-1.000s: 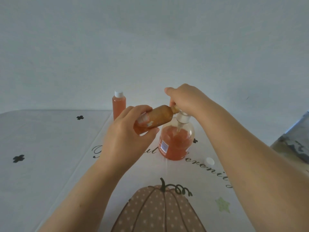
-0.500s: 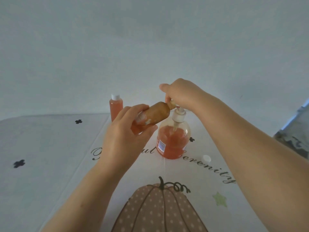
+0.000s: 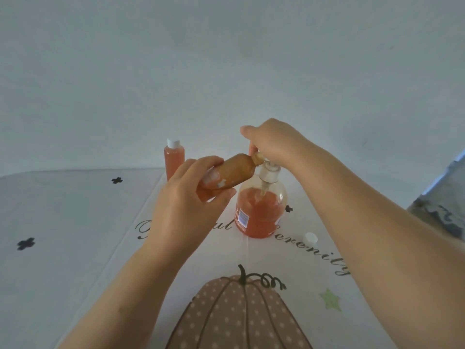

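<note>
Your left hand [image 3: 186, 200] curls round one small bottle [image 3: 231, 172], tilted with its neck at the spout of the single pump bottle [image 3: 259, 212]. Your right hand [image 3: 274, 144] grips that pump's head. Behind-left of it stands a second small bottle [image 3: 174, 159] (capped), and one loose cap [image 3: 310, 238] lies to its right on the bench [image 3: 75, 222].

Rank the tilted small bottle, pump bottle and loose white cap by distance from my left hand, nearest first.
1. tilted small bottle: gripped in the left hand.
2. pump bottle: just right of it.
3. loose white cap: on the cloth, farther right.
</note>
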Tool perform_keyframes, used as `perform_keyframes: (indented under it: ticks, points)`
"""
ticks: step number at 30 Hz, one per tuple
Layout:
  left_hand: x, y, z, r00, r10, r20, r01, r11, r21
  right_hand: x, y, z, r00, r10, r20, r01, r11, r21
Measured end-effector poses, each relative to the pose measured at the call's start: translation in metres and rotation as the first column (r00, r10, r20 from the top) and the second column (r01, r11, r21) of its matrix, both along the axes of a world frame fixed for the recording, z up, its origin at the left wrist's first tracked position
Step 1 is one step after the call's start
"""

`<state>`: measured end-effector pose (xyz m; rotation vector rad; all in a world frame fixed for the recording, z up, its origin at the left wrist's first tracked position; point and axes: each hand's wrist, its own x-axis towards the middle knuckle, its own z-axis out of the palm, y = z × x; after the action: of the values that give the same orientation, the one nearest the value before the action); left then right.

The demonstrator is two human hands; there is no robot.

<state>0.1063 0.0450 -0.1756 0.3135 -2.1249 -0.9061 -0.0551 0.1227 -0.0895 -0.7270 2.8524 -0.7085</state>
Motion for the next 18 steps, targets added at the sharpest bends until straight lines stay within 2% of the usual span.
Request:
perform_keyframes:
  ticks: [5, 11, 14, 18]
  points:
    - [0.002, 0.001, 0.002, 0.999, -0.023, -0.025, 0.023, 1.000, 0.017, 0.003, -0.001, 0.008, 0.997, 0.007, -0.082, -0.004, 0.999, 0.035]
    - [-0.001, 0.000, 0.002, 1.000, -0.023, -0.003, 0.023, 1.000, 0.010, 0.005, 0.004, 0.011, 0.996, 0.070, 0.055, -0.072, 0.997, 0.039]
    - [-0.001, -0.002, 0.000, 1.000, -0.011, 0.022, 0.011, 1.000, -0.017, 0.005, 0.003, 0.004, 0.989, 0.022, 0.146, -0.026, 0.999, 0.024]
    - [-0.001, -0.005, -0.001, 0.999, 0.004, 0.033, -0.003, 0.999, -0.043, 0.002, 0.000, -0.002, 0.992, -0.011, 0.129, 0.014, 1.000, -0.017]
